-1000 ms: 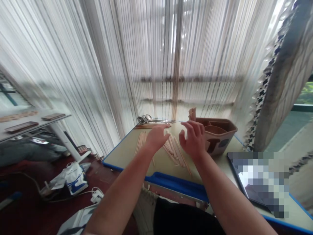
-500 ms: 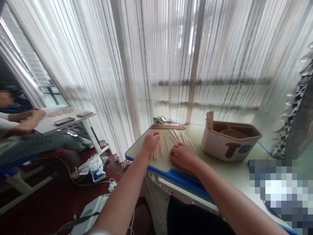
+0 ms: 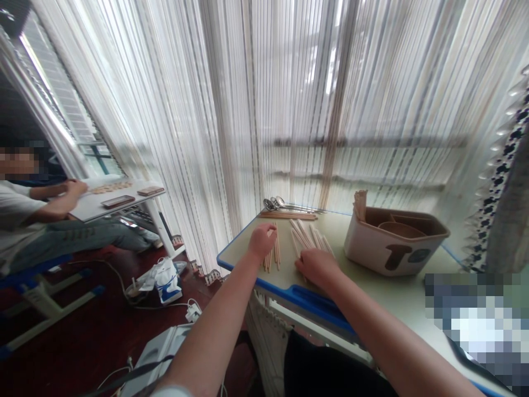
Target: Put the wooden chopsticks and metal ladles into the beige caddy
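A left hand [image 3: 263,241] curls its fingers over wooden sticks [image 3: 277,248], a right hand [image 3: 319,266] bends its fingers beside paler sticks [image 3: 303,234]; whether either grips cannot be told.

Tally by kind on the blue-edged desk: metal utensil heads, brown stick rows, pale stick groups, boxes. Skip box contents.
Metal utensil heads: 3
Brown stick row: 1
Pale stick groups: 2, by left hand and right hand
Box: 1
Total: 7

Daylight filtered through tall striped curtains [image 3: 185,110]; at left, a white table [image 3: 91,209] stood on a shadowed floor [image 3: 103,325] that seemed dark red.
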`<state>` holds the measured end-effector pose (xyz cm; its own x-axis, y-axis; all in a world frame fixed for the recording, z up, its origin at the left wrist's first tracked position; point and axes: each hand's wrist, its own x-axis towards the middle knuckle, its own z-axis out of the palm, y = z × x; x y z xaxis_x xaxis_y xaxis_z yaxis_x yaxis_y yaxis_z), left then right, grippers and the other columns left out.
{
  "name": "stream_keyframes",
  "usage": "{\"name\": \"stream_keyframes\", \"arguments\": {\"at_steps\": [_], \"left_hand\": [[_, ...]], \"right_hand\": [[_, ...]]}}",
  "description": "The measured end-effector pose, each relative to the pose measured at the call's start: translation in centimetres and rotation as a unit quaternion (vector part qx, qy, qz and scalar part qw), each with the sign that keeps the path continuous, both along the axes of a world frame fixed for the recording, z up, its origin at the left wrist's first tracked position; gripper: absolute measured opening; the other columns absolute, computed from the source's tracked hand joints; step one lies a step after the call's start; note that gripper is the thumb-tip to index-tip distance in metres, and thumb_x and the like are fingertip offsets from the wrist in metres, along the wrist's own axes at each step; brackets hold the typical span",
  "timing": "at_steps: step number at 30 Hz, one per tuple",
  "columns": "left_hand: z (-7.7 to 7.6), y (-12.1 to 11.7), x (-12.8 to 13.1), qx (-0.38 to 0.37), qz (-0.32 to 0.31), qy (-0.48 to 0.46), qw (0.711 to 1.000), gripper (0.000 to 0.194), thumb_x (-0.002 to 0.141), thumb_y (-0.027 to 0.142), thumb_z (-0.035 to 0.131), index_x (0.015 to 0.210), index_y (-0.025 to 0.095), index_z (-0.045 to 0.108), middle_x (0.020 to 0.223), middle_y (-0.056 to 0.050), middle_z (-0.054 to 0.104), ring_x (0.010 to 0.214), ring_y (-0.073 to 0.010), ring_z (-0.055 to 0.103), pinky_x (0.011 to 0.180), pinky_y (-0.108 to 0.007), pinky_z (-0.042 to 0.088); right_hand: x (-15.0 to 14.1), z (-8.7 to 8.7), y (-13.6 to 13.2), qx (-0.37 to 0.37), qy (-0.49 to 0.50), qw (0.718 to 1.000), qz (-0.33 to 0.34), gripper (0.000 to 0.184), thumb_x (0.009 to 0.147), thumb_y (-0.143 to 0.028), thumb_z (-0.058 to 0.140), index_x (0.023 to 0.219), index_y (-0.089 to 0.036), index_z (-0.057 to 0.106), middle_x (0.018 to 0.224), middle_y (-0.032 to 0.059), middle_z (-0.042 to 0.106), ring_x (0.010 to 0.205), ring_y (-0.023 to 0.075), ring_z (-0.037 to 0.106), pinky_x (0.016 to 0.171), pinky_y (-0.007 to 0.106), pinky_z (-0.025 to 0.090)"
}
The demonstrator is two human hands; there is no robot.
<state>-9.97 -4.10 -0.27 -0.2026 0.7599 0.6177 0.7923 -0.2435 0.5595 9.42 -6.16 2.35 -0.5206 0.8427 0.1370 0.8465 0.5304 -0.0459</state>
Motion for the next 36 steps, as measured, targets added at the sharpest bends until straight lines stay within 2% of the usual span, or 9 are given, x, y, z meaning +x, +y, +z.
{"name": "stream_keyframes", "arguments": {"at_steps": [4,7,10,13,15,20,23,29,36], "left_hand": [[-0.2,0.1,0.0,0.006,0.008,-0.011,1.000,0.016,0.079,0.022,0.053,0.087,0.017,0.065,0.089,-0.007,0.065,0.087,-0.0199,0.060,0.078,-0.034,0.048],[0.3,0.1,0.3,0.036,0.009,-0.039,0.999,0.016,0.079,0.021,0.053,0.089,0.016,0.063,0.090,-0.008,0.065,0.087,-0.0192,0.060,0.077,-0.033,0.048],[1.8,0.3,1.6,0.096,-0.012,-0.068,0.993,0.018,0.079,0.017,0.050,0.095,0.016,0.061,0.096,-0.008,0.064,0.088,-0.0179,0.059,0.074,-0.031,0.049],[3.8,0.9,4.4,0.117,-0.066,-0.099,0.986,0.022,0.079,0.017,0.051,0.100,0.016,0.058,0.097,-0.007,0.064,0.086,-0.0162,0.060,0.071,-0.029,0.049],[5.0,1.4,6.9,0.098,-0.126,-0.115,0.980,0.023,0.079,0.017,0.053,0.101,0.016,0.057,0.096,-0.007,0.065,0.084,-0.0153,0.061,0.070,-0.028,0.050],[6.5,3.3,13.2,0.065,-0.212,-0.142,0.965,0.029,0.077,0.019,0.056,0.106,0.015,0.054,0.098,-0.009,0.064,0.083,-0.0148,0.061,0.068,-0.027,0.050],[6.8,4.6,16.0,0.062,-0.238,-0.155,0.957,0.036,0.076,0.023,0.058,0.110,0.015,0.052,0.106,-0.010,0.062,0.086,-0.0160,0.060,0.068,-0.028,0.051],[7.2,6.4,19.0,0.081,-0.307,-0.190,0.929,0.035,0.077,0.025,0.056,0.111,0.017,0.052,0.104,-0.007,0.061,0.092,-0.0182,0.060,0.070,-0.028,0.052],[6.2,6.7,19.4,0.085,-0.327,-0.203,0.919,0.040,0.077,0.033,0.059,0.113,0.018,0.051,0.102,-0.006,0.062,0.092,-0.0177,0.061,0.076,-0.030,0.051]], "right_hand": [[0.9,0.4,0.9,-0.029,0.120,0.992,0.000,0.030,0.080,-0.030,0.041,0.069,-0.017,0.066,0.073,0.0090,0.069,0.064,0.0174,0.061,0.054,0.025,0.035],[2.0,1.4,1.2,-0.034,0.263,0.964,0.010,0.033,0.084,-0.033,0.040,0.066,-0.019,0.063,0.060,0.0025,0.065,0.051,0.0115,0.055,0.052,0.022,0.035],[3.8,2.6,1.4,0.097,0.386,0.917,0.025,0.031,0.086,-0.037,0.043,0.073,-0.019,0.064,0.060,0.0009,0.064,0.051,0.0113,0.054,0.055,0.022,0.039],[5.8,3.6,1.7,0.297,0.458,0.837,0.031,0.023,0.084,-0.035,0.049,0.079,-0.018,0.064,0.069,0.0026,0.065,0.062,0.0135,0.057,0.065,0.025,0.043],[7.1,4.1,2.1,0.384,0.487,0.784,0.003,0.018,0.083,-0.033,0.052,0.082,-0.018,0.063,0.074,0.0036,0.065,0.067,0.0149,0.058,0.069,0.028,0.044],[9.5,4.9,3.7,0.445,0.534,0.712,-0.101,0.023,0.085,-0.032,0.050,0.100,-0.018,0.059,0.084,0.0049,0.064,0.074,0.0170,0.058,0.073,0.033,0.046],[10.0,5.3,4.3,0.435,0.536,0.710,-0.141,0.029,0.086,-0.032,0.047,0.109,-0.016,0.055,0.088,0.0070,0.065,0.078,0.0177,0.058,0.074,0.034,0.045],[10.2,5.6,4.3,0.350,0.451,0.798,-0.193,0.021,0.086,-0.027,0.044,0.094,-0.017,0.061,0.081,0.0062,0.066,0.079,0.0185,0.058,0.074,0.031,0.041],[11.0,6.1,4.1,0.289,0.404,0.816,-0.294,0.020,0.083,-0.026,0.046,0.094,-0.017,0.060,0.076,0.0060,0.067,0.073,0.0191,0.059,0.076,0.032,0.036]]}}
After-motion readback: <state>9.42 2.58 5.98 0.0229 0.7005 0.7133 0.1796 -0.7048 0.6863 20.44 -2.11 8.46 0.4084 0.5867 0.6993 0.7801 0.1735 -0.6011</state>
